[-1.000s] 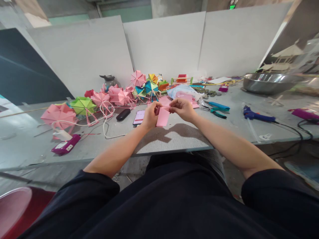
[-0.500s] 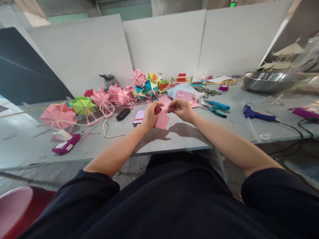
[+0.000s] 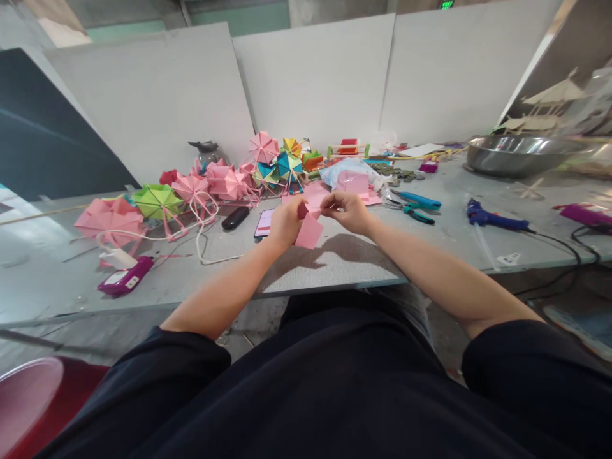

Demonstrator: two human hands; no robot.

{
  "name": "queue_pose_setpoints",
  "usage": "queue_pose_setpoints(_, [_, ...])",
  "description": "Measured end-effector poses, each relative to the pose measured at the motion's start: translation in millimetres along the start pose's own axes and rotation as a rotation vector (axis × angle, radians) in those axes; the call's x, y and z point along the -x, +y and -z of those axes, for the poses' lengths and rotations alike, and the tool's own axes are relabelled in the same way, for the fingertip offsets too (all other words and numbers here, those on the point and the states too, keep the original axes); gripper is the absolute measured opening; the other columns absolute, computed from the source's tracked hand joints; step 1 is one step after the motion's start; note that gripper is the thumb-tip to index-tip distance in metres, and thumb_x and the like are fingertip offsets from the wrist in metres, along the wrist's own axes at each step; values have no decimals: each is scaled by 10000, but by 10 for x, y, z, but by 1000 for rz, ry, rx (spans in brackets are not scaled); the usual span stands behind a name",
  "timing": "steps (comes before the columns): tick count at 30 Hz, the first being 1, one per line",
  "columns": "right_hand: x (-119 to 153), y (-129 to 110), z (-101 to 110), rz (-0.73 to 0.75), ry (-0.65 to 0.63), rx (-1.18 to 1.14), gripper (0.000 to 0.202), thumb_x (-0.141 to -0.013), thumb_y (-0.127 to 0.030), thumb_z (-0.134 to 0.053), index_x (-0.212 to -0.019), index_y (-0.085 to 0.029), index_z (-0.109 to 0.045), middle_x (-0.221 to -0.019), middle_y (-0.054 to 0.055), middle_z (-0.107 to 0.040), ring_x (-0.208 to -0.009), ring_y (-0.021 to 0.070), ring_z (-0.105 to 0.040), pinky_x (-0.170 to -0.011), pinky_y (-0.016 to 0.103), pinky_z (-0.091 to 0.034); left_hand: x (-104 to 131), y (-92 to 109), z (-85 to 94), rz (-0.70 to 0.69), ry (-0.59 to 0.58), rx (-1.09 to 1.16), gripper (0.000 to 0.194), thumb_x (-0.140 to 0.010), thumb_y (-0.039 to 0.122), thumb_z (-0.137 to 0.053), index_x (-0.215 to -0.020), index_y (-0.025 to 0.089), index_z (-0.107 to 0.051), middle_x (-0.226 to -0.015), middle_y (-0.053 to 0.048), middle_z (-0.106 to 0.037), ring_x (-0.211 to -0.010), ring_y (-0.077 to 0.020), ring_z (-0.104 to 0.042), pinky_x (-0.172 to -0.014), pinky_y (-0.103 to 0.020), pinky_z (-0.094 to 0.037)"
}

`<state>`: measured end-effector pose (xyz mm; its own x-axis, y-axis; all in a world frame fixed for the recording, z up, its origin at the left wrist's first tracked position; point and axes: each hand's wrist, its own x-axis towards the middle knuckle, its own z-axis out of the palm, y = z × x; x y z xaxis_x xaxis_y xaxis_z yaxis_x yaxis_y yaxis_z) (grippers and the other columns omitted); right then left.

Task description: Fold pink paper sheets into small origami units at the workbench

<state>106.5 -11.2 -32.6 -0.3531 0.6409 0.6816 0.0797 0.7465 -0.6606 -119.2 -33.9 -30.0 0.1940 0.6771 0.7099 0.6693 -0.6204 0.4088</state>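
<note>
A folded piece of pink paper (image 3: pixel 308 232) is held up over the near edge of the table, between both hands. My left hand (image 3: pixel 288 223) is closed around its left side. The fingers of my right hand (image 3: pixel 347 210) pinch its upper right part; the fingertips partly hide the fold. Behind the hands lie more pink paper sheets (image 3: pixel 373 199), with a clear plastic bag (image 3: pixel 337 173) on top. A phone (image 3: pixel 263 224) with a lit screen lies just left of my left hand.
Pink and green folded-paper umbrellas (image 3: pixel 157 201) crowd the left and back. A white cable (image 3: pixel 201 252) runs to a purple power strip (image 3: pixel 125 276). Pliers (image 3: pixel 418 214), a blue glue gun (image 3: pixel 497 217) and a steel basin (image 3: pixel 519 159) are on the right.
The lower flap of the pink paper has shifted slightly left and up. Both hands keep their hold almost unmoved, and the view has tilted a little.
</note>
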Motion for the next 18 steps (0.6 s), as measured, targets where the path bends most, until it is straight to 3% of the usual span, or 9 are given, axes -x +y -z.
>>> queue_pose_setpoints(10, [26,-30,-12,131,-5,102,154,-908,-400,-810,-875,-251,-817,-929,62,-814,-845,232,-717,-772,395,-591,42,44,11,2,-44,-89,207,-827,180,-827,-987,228,-706,-831,-58,-756,-772,-277,-688,-741,-364,-458])
queue_pose_setpoints(18, [28,-62,-4,163,63,141,116,-931,-333,-777,-850,-254,-805,-908,55,-797,-862,239,-705,-818,405,-585,-2,57,34,-18,-20,6,119,-842,163,-708,-937,230,-681,-783,-14,-711,-723,-215,-616,-704,-328,-432])
